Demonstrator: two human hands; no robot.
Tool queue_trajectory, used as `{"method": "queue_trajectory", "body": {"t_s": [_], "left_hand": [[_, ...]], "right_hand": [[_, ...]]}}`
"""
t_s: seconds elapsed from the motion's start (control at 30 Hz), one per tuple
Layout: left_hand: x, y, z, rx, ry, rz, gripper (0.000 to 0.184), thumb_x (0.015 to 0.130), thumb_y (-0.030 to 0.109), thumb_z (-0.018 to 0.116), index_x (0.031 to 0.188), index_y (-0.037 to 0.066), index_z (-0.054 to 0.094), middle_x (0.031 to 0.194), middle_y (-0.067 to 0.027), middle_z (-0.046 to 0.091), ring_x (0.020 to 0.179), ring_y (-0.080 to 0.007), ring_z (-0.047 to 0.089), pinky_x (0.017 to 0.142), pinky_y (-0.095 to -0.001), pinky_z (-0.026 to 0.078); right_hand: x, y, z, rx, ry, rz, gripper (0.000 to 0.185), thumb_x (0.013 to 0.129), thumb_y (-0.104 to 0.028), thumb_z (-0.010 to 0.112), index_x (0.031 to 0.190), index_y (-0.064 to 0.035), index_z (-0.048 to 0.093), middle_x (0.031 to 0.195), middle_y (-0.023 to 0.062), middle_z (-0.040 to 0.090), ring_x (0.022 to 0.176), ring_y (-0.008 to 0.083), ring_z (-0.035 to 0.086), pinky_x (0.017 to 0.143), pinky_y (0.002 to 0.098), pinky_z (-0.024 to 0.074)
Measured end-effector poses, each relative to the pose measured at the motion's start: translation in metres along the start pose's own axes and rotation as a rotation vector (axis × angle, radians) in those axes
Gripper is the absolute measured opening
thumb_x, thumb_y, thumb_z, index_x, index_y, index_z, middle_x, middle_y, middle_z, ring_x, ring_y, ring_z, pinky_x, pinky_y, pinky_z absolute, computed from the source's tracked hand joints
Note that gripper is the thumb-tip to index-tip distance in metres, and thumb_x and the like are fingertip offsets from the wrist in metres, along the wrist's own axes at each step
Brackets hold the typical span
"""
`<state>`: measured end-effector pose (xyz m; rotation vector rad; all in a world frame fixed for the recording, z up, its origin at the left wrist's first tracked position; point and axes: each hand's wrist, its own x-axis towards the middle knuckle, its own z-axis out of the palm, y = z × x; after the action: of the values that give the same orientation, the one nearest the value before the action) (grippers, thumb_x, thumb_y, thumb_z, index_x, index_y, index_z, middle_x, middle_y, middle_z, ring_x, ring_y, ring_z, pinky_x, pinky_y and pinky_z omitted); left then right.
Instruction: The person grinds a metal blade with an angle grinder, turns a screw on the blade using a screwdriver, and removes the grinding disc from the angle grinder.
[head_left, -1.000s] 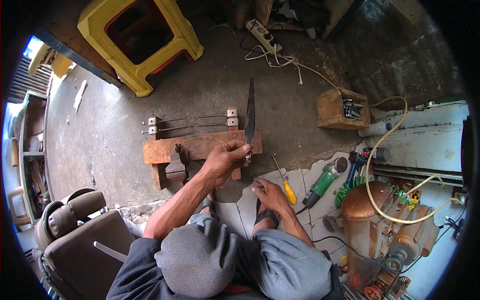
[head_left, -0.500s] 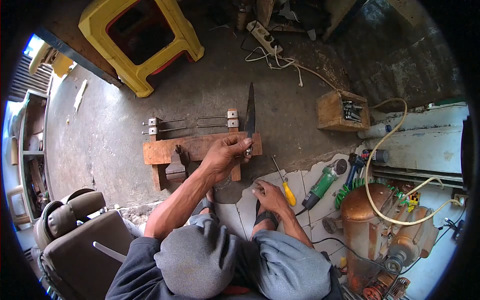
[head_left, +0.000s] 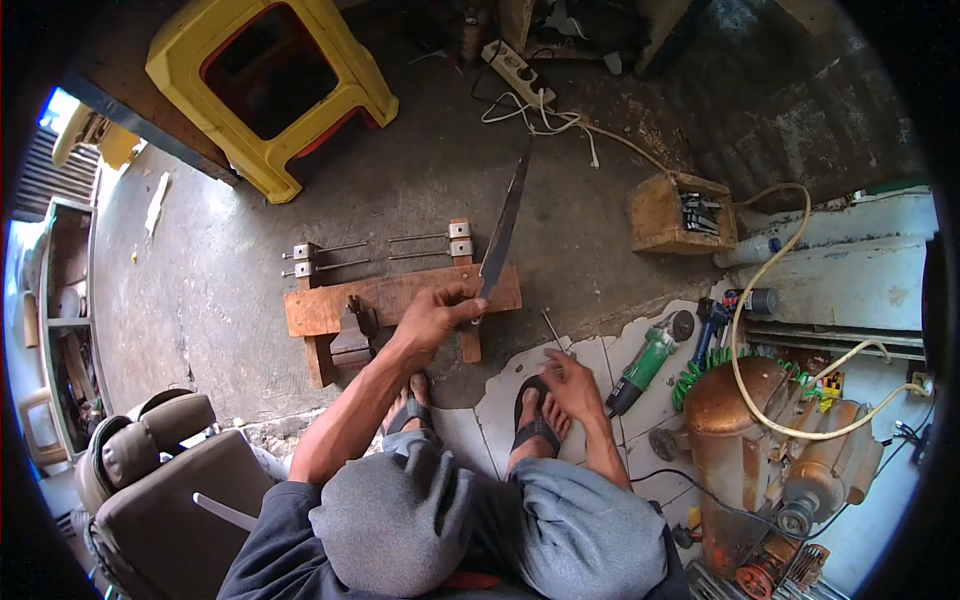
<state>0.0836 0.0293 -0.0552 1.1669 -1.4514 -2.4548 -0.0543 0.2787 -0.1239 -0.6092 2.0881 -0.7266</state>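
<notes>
My left hand [head_left: 442, 318] pinches a long dark knife blade [head_left: 507, 225] near its base, its point directed away from me. The blade passes over the right part of a wooden bench [head_left: 420, 292] on the floor. My right hand [head_left: 573, 388] hovers above the tiles with its fingers loosely apart, beside my right foot. A screwdriver [head_left: 552, 326] lies under that hand; its shaft shows, while the handle is hidden. Fixed to the bench are a small vise [head_left: 352, 335] and metal clamp blocks [head_left: 459, 240] with rods.
A green angle grinder [head_left: 650, 362] lies on the tiles at right, near a rusty compressor tank [head_left: 725, 420]. Farther back are a wooden box [head_left: 660, 232] of metal parts and a power strip [head_left: 517, 72]. A yellow stool [head_left: 365, 75] stands far left, a padded chair [head_left: 175, 490] near left.
The knife blade has tilted to the right and shifted slightly toward me with my left hand. My right hand has moved right, over the screwdriver handle, uncovering my foot.
</notes>
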Motion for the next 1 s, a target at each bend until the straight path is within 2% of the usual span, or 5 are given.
{"method": "queue_trajectory", "body": {"t_s": [0.17,0.37,0.47,0.67,1.0], "left_hand": [[-0.005,-0.003,-0.012,0.184,0.005,-0.013,0.018,0.092,0.014,0.069,0.104,0.001,0.070,0.091,-0.0014,0.066,0.083,-0.0116,0.057,0.080,-0.0292,0.045],[0.004,-0.030,-0.014,0.218,-0.021,0.001,0.019,0.092,0.011,0.069,0.108,0.000,0.071,0.093,-0.0020,0.067,0.089,-0.0129,0.059,0.086,-0.0294,0.046],[0.007,-0.038,-0.013,0.179,-0.040,0.008,0.021,0.092,0.017,0.070,0.107,0.003,0.070,0.096,-0.0024,0.068,0.091,-0.0159,0.058,0.089,-0.0329,0.044],[0.009,-0.039,-0.009,0.243,-0.040,0.012,0.023,0.092,0.019,0.070,0.109,0.003,0.070,0.097,-0.0031,0.069,0.092,-0.0161,0.059,0.091,-0.0348,0.045],[0.004,-0.038,-0.008,0.243,-0.021,-0.027,0.025,0.093,0.020,0.070,0.111,0.003,0.070,0.097,-0.0038,0.069,0.092,-0.0172,0.060,0.089,-0.0361,0.046]], "right_hand": [[-0.008,0.023,-0.016,-0.106,0.151,0.010,0.043,0.092,-0.029,0.066,0.126,-0.0028,0.063,0.100,0.0188,0.072,0.092,0.0299,0.071,0.081,0.0375,0.0547],[-0.012,0.031,0.025,-0.063,0.063,0.031,0.043,0.093,-0.029,0.064,0.127,-0.0033,0.063,0.102,0.0176,0.073,0.096,0.0304,0.071,0.085,0.0388,0.0541],[-0.015,0.011,0.025,-0.080,-0.117,-0.078,0.044,0.092,-0.025,0.063,0.129,-0.0015,0.061,0.106,0.0187,0.071,0.103,0.0332,0.068,0.090,0.0397,0.0526],[-0.005,0.026,0.025,-0.304,-0.029,-0.129,0.044,0.091,-0.025,0.061,0.127,0.0004,0.061,0.113,0.0225,0.068,0.106,0.0386,0.064,0.093,0.0440,0.0505],[-0.011,0.025,0.026,-0.333,-0.068,-0.117,0.045,0.090,-0.024,0.060,0.128,0.0007,0.060,0.113,0.0230,0.067,0.104,0.0398,0.064,0.093,0.0459,0.0508]]}}
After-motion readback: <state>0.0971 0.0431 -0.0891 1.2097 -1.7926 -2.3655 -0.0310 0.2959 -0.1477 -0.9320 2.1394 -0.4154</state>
